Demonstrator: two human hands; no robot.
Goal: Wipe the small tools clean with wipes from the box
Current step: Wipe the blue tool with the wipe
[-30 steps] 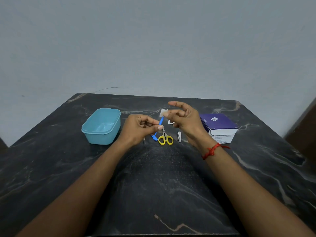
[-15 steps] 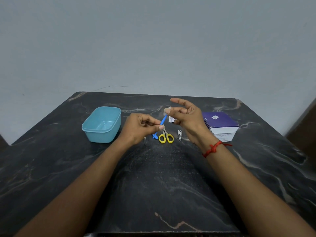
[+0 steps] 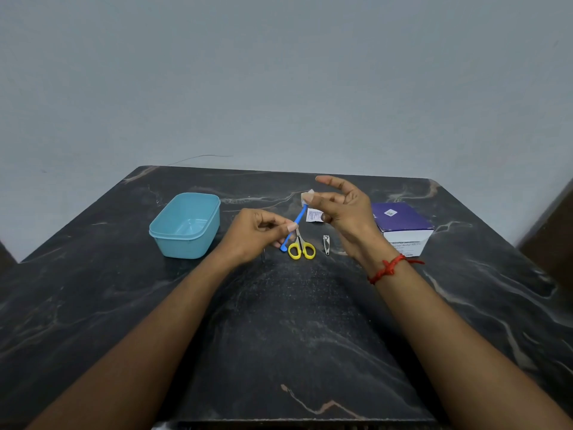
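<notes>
My left hand (image 3: 259,235) pinches a thin blue tool (image 3: 297,221) by its middle, held slanted above the table. My right hand (image 3: 344,209) pinches a small white wipe (image 3: 307,195) around the tool's upper tip, its other fingers spread. On the table below lie yellow-handled scissors (image 3: 301,248) and a metal nail clipper (image 3: 326,244). A torn white wipe sachet (image 3: 313,216) lies behind them. The purple and white wipe box (image 3: 401,226) stands to the right of my right hand.
A light blue plastic container (image 3: 185,225) stands open on the left of the black marble table (image 3: 288,321). A small metal tool is mostly hidden behind my left hand. A grey wall rises behind the table.
The wipe in my right hand has slid along the blue tool toward its upper tip. The left hand keeps its hold and has barely moved.
</notes>
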